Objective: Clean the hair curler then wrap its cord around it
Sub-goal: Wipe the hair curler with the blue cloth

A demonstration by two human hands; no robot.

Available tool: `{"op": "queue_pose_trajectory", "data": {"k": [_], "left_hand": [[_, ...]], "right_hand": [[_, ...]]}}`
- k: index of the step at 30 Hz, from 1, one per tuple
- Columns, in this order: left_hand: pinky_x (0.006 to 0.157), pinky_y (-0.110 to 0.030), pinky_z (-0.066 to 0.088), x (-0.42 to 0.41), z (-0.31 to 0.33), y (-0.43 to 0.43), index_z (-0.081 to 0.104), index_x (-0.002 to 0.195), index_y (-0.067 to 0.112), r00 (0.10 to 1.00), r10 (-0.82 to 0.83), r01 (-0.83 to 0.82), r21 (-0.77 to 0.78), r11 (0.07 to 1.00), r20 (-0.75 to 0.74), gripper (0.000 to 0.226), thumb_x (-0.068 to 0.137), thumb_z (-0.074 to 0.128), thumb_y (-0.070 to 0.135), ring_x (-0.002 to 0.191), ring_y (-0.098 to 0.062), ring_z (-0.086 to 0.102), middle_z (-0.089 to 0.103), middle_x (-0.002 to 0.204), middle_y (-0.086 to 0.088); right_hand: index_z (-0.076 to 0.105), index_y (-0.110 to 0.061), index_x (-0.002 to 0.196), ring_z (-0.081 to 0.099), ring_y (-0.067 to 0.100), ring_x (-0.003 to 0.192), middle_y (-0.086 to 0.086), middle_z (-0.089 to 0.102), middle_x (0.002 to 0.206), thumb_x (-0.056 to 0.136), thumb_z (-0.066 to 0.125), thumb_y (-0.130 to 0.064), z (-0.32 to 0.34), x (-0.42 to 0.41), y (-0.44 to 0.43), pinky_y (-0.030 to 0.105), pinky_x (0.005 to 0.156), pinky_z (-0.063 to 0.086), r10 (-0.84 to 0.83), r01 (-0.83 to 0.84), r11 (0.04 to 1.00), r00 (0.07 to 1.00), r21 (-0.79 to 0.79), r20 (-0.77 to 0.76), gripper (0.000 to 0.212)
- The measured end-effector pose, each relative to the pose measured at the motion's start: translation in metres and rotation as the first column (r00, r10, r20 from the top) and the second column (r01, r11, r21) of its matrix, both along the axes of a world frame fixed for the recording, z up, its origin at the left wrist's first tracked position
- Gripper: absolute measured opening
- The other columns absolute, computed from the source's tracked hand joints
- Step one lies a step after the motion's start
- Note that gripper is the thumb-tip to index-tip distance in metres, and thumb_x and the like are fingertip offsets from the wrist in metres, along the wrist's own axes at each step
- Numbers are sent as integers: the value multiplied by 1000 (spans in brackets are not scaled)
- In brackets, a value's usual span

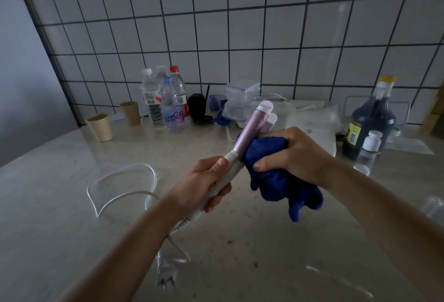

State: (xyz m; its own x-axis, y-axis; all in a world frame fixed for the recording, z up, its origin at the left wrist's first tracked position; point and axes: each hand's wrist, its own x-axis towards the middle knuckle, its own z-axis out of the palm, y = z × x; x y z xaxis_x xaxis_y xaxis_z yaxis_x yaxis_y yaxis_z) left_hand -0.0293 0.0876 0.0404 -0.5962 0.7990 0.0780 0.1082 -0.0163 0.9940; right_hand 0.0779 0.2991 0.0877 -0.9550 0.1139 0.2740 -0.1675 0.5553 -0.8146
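Note:
My left hand (206, 183) grips the white handle of the hair curler (249, 128), which points up and away with its pink barrel and white tip above the counter. My right hand (292, 155) holds a bunched blue cloth (276, 177) pressed against the right side of the barrel, near where it meets the handle. The curler's white cord (120, 186) runs from the handle's lower end, loops on the counter to the left, and ends in a plug (165, 275) lying near the front edge under my left forearm.
At the back of the beige counter (60, 217) stand two paper cups (99, 127), several water bottles (168, 102), clear plastic boxes (241, 100), a dark sauce jug (371, 121) and a small white-capped bottle (367, 152). A tiled wall rises behind.

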Motion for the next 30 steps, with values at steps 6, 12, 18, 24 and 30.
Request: {"op": "queue_pose_trajectory", "data": {"k": [6,12,18,24,30], "left_hand": [[38,-26,26,4,6,-1,52,109,-6,1000,-28,28,18,999,-14,52,94,44,43,37,-13,36,48,68,-14],[36,-25,29,4,1,-1,48,114,-15,995,-48,49,9,999,-90,62,99,46,45,39,-14,38,49,68,-14],[33,-22,31,-4,-1,-2,46,109,-13,997,5,-1,53,999,-80,59,96,45,45,37,-12,39,49,70,-17],[34,-22,30,-5,-5,-1,47,109,-13,997,21,-18,33,999,-79,60,102,48,46,36,-12,39,50,67,-15],[32,-20,30,-1,2,1,43,110,-18,999,-8,10,58,998,-38,63,102,50,44,33,-12,38,49,64,-15]], "right_hand": [[83,-25,93,77,16,83,2,80,84,75,82,-24,6,3,9,28,80,54,-50,51,999,995,13,-88,17],[84,-26,92,77,14,76,1,81,84,83,82,-14,15,12,29,29,74,53,-210,193,973,968,-131,-137,16],[81,-3,103,76,20,85,11,80,90,84,79,1,-4,2,-4,25,79,58,-1,0,995,1000,-99,-11,20],[84,-21,93,78,19,90,4,82,89,82,86,-9,-15,3,-12,39,90,59,-82,77,994,996,-81,-47,17],[83,-30,96,78,11,84,-5,82,87,81,82,-24,-2,5,-3,30,80,57,-142,141,990,975,-20,-171,16]]}}
